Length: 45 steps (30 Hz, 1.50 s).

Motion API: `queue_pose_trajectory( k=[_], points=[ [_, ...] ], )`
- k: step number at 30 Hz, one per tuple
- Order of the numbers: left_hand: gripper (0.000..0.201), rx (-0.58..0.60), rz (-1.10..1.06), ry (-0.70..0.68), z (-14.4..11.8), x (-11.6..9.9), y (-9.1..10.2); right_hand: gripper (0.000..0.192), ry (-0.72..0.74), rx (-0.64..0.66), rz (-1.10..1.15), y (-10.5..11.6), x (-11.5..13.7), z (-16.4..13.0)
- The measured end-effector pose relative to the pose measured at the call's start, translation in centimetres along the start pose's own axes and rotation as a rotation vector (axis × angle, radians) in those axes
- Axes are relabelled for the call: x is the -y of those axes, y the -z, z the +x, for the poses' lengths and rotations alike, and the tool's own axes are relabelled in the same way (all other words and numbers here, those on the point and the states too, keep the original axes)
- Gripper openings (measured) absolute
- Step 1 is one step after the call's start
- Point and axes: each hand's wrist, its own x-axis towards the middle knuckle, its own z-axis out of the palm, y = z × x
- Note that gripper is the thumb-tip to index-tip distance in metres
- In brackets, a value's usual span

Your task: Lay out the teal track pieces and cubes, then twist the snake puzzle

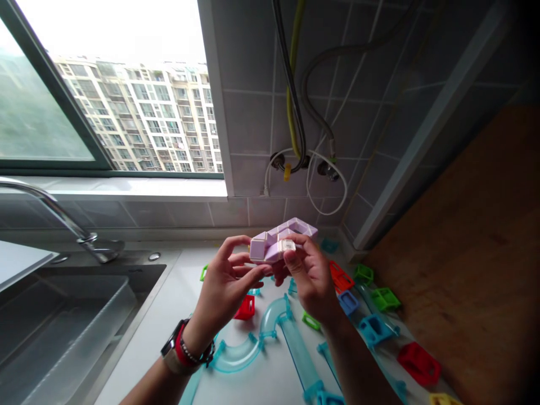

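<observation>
Both hands are raised above the white table [169, 315], and between them sits a pale lilac block piece [280, 241], a chain of angled plastic cubes. The left hand [225, 281] pinches its near end with fingers curled under and thumb on top. The right hand [310, 275] closes on the middle, thumb pressing a small whitish square face. To my eye the piece is held up level with the chest so both hands can turn or press it freely, clear of the clutter below.

Beneath the hands, clear blue curved track sections [261, 332] lie flat on the table, running toward six o'clock. Scattered from three to five o'clock of the hands are small square frames: a red one [341, 277], green ones [382, 298], a blue one [373, 329] and another red frame [419, 363] near the wooden panel [472, 270]. A red block [245, 307] lies just under the left hand. They seem spread out singly so each can be picked without digging.

At nine o'clock is the steel sink [63, 326]. A clear plastic tub sits in its basin, and I cannot tell whether anything is in it. The tap [54, 211] arches above. Hoses [295, 112] hang on the tiled wall at twelve o'clock.
</observation>
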Motion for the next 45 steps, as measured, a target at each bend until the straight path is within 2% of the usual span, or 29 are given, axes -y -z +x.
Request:
queue_pose_trajectory(
  k=[2, 6, 9, 12, 14, 20, 28, 32, 36, 38, 42, 45],
  points=[
    [0.049, -0.021, 0.006, -0.028, -0.1, 0.0, -0.2, 0.025, 0.006, 0.013, -0.109, 0.3, 0.3, 0.1],
    [0.045, -0.015, -0.053, -0.087, -0.2, -0.3, -0.1, 0.019, 0.131, 0.001, -0.560, 0.7, 1.8, 0.0],
    [0.038, 0.015, -0.159, -0.018, -0.1, -0.9, 0.4, 0.017, 0.219, 0.055, -0.722, 1.0, 2.6, -0.1],
    [0.028, 0.102, -0.306, 0.130, 0.1, -1.5, 1.1, 0.018, 0.258, 0.088, -0.738, 1.2, 2.5, 0.0],
    [0.022, 0.107, -0.381, 0.169, 0.2, -1.6, 1.5, 0.019, 0.301, 0.105, -0.755, 1.3, 2.1, 0.1],
    [0.027, 0.040, -0.452, 0.171, 0.4, -1.4, 1.3, 0.023, 0.452, 0.128, -0.852, 1.7, 1.2, 0.3],
    [0.036, -0.049, -0.482, 0.181, 0.4, -0.9, 0.6, 0.018, 0.440, 0.090, -0.910, 1.5, 1.1, 0.2],
    [0.036, -0.079, -0.501, 0.152, 0.4, -0.5, 0.1, 0.016, 0.360, 0.042, -0.897, 0.8, 1.2, -0.1],
    [0.037, -0.106, -0.515, 0.101, 0.1, -0.1, -0.7, 0.011, 0.279, -0.116, -0.852, -0.5, 1.3, -0.6],
    [0.036, -0.119, -0.520, 0.067, 0.0, 0.1, -0.9, 0.012, 0.259, -0.154, -0.822, -1.0, 1.4, -0.8],
    [0.036, -0.110, -0.528, -0.023, 0.0, 0.3, -0.8, 0.023, 0.237, -0.090, -0.755, -1.4, 2.4, -1.3],
    [0.043, -0.044, -0.536, -0.016, -0.1, 0.2, -0.6, 0.042, 0.344, -0.038, -0.709, -1.5, 3.0, -1.8]
  ],
)
